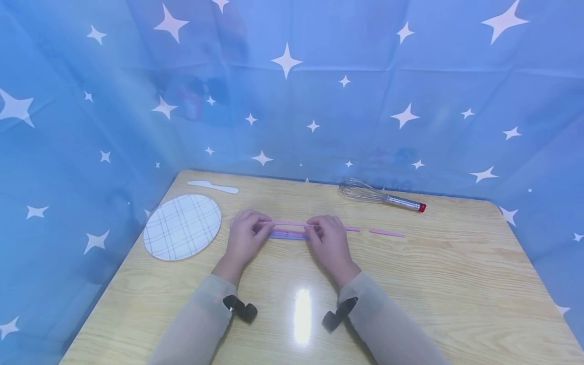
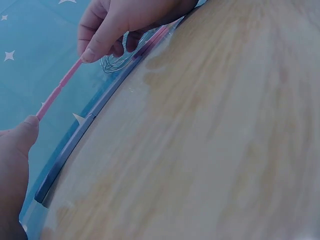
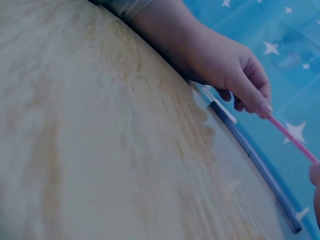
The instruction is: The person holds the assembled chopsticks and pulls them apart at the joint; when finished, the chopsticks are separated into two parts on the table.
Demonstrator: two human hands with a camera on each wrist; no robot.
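My left hand (image 1: 244,234) and right hand (image 1: 330,244) pinch a thin pink stick (image 1: 290,223) between thumbs and fingers, one at each end. It hangs just above the table, roughly level, and a joint-like notch shows along the stick (image 2: 60,86) in the left wrist view. Directly below lies a long, slim blue-purple case (image 1: 288,235) with something pink along it. In the right wrist view the case (image 3: 255,157) looks narrow and dark blue. To the right of my right hand are a short pink piece (image 1: 352,228) and another pink piece (image 1: 387,233).
A round white checked board (image 1: 182,227) lies at the left, with a white knife (image 1: 213,187) behind it. Toward the back right rests a wire whisk (image 1: 380,195) with a red-tipped handle. A blue star-patterned curtain (image 1: 292,101) borders the wooden table (image 1: 410,294).
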